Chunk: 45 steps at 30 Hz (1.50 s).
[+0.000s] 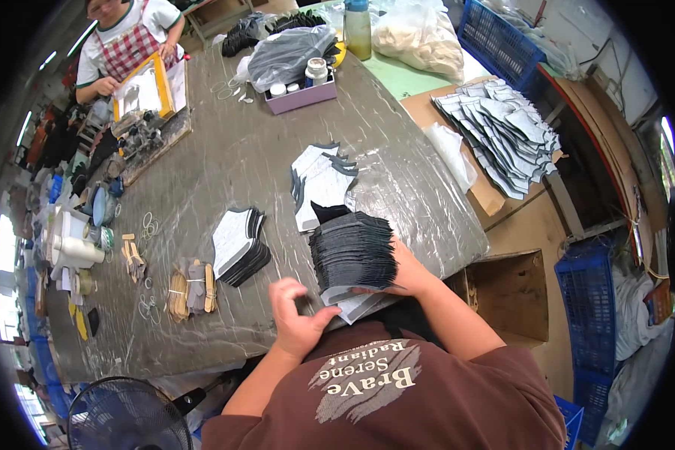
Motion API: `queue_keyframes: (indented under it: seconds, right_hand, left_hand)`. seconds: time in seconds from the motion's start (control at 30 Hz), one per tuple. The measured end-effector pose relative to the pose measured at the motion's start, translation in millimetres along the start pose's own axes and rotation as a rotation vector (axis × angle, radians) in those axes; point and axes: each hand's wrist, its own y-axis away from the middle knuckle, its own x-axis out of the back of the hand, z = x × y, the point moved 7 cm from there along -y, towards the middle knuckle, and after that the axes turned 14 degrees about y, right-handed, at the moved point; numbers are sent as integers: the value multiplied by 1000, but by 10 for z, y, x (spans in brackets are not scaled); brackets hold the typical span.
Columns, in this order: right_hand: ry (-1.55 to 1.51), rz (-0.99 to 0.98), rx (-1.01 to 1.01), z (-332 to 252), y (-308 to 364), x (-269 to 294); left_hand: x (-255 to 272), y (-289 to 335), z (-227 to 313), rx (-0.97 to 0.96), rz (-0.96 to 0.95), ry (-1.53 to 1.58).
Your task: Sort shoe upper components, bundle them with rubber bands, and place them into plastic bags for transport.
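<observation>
At the table's near edge stands a thick stack of dark cut fabric pieces (352, 251), fanned in layers. My right hand (411, 268) grips its right side; the fingertips are partly hidden behind the stack. Below the stack, a pale grey-white piece (358, 306) lies tilted toward me. My left hand (296, 319) is just left of that piece, thumb stretched toward its edge and the other fingers curled apart from the thumb. Whether the thumb touches it I cannot tell. Beyond the stack lie white-faced cut pieces (319, 176), and a smaller pile of them (238, 244) sits to the left.
Banded bundles of wooden sticks (191, 291) lie left on the table (165, 225). A purple box (301, 99) holds jars. Cut pieces (502, 135) heap at right. A co-worker (131, 45) holds a yellow frame (144, 86). A black fan (131, 416) stands lower left.
</observation>
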Motion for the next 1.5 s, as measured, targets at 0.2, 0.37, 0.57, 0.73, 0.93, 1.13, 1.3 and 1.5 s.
queue_keyframes:
  seconds: [0.2,0.37,0.57,0.73,0.93,1.13,1.3,1.5]
  right_hand:
    - [-51,-67,-35,115,93,-42]
    - [-98,-88,-105,153,109,-97]
    - [-97,-81,-9,141,113,-61]
    - [-257,-84,-3,148,95,-2]
    - [-424,16,-234,79,57,41]
    - [-21,85,-95,-12,60,115]
    - [-64,-27,-31,13,101,59]
    - [106,-181,19,38,101,-68]
  left_hand:
    - [-119,74,85,194,-41,203]
    - [-215,248,-52,533,-62,259]
    - [-362,83,264,142,-279,-273]
    - [-280,-32,119,33,-198,-218]
    - [-279,-46,110,-51,-208,-286]
    - [-323,-46,132,58,-372,-109]
    - [-244,-426,-67,89,-264,-117]
    - [-373,-661,-197,190,-547,156]
